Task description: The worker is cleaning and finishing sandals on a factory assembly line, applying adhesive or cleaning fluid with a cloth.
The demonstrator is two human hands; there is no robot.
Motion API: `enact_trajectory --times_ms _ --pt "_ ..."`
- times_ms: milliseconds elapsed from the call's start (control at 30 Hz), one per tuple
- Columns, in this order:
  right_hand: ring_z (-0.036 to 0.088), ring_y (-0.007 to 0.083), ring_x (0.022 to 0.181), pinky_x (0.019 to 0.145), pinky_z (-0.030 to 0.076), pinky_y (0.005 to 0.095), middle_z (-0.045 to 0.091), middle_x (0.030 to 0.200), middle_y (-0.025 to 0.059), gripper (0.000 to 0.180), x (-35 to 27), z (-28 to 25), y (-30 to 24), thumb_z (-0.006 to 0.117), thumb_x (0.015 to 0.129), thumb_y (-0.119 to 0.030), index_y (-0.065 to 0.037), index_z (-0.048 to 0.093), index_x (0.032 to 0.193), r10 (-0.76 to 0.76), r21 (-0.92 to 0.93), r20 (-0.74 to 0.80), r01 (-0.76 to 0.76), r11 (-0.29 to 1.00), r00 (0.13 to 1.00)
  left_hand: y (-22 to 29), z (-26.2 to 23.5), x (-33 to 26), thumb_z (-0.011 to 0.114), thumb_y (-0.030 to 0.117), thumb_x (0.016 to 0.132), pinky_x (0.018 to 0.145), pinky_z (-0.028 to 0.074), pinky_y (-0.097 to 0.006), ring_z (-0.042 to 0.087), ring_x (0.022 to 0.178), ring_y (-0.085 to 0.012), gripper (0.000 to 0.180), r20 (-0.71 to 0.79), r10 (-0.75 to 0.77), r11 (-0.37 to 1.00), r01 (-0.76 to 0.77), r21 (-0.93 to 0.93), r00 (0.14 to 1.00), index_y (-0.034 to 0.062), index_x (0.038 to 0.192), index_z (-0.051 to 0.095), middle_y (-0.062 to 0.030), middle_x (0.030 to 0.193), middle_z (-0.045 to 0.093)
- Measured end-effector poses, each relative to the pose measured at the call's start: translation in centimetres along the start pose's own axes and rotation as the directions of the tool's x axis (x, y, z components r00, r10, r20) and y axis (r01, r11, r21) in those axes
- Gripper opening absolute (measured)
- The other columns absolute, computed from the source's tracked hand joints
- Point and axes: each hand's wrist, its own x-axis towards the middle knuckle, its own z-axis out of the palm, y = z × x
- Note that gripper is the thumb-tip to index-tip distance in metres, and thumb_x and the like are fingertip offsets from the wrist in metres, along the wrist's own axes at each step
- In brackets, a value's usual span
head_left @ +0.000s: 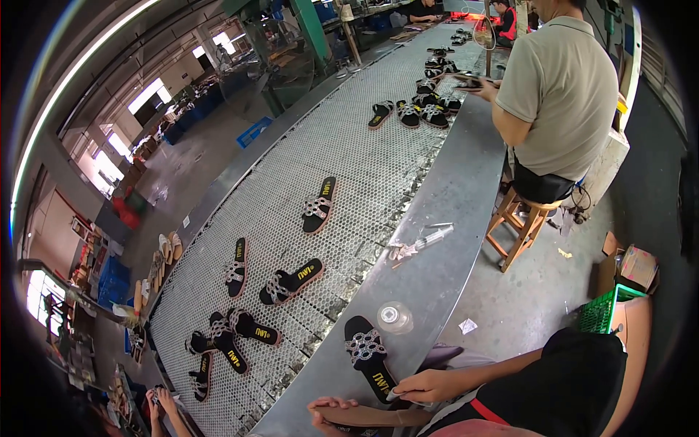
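At the near edge of the metal table, my left hand (336, 403) has its fingers curled round a sandal (360, 416), its tan sole turned up. Part of that sandal is cut off by the lower edge. My right hand (429, 386) is closed in a pinch on a small white piece (392, 395), at the heel of a second sandal. This black sandal (364, 346) lies on the metal ledge, with a strap of studded rings and yellow print on its insole. Just beyond it stands a clear bottle (394, 317) with a white cap.
A mesh conveyor belt (291, 175) carries several similar sandals. Syringe-like tubes (433, 237) lie on the metal ledge (408, 284). Another worker (557, 95) sits on a wooden stool (520, 226). Someone else's hands (162, 402) are at lower left. A green crate (608, 309) stands at right.
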Motion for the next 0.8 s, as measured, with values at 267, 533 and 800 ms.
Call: enact_trajectory --times_ms 267,533,800 --pt "0.067 0.0231 0.090 0.079 0.052 0.0339 0.068 0.103 0.0137 0.028 0.3 -0.3 -1.0 0.058 0.102 -0.018 -0.001 0.063 0.124 0.031 -0.007 -0.053 -0.031 0.999 0.998 -0.6 3.7 0.1 0.041 0.046 0.104 0.064 0.054 -0.046 0.053 0.071 -0.0237 0.038 -0.059 -0.027 0.999 0.029 0.028 0.998 0.0099 0.102 0.052 -0.0075 0.088 0.049" --pt "0.050 0.0027 0.080 0.068 0.041 0.0212 0.057 0.091 -0.0054 0.023 0.6 5.2 -0.7 0.056 0.102 -0.011 -0.002 0.064 0.121 0.328 0.355 0.047 -0.322 0.877 0.944 4.9 -0.6 -5.0 0.050 0.038 0.106 0.078 0.056 -0.037 0.064 0.091 -0.0212 0.033 0.104 -0.064 0.969 0.036 0.246 0.993 0.0071 0.119 0.050 -0.0130 0.106 0.064" --pt "0.054 0.0032 0.085 0.075 0.044 0.0197 0.062 0.096 -0.0037 0.028 1.4 8.2 -0.8 0.055 0.102 -0.011 0.000 0.064 0.127 0.328 0.423 0.054 -0.319 0.848 0.943 8.5 -8.0 -7.2 0.063 0.015 0.099 0.088 0.052 -0.031 0.063 0.105 -0.0145 0.029 0.077 -0.094 0.944 0.064 0.325 0.993 0.0041 0.124 0.054 -0.0074 0.117 0.067"
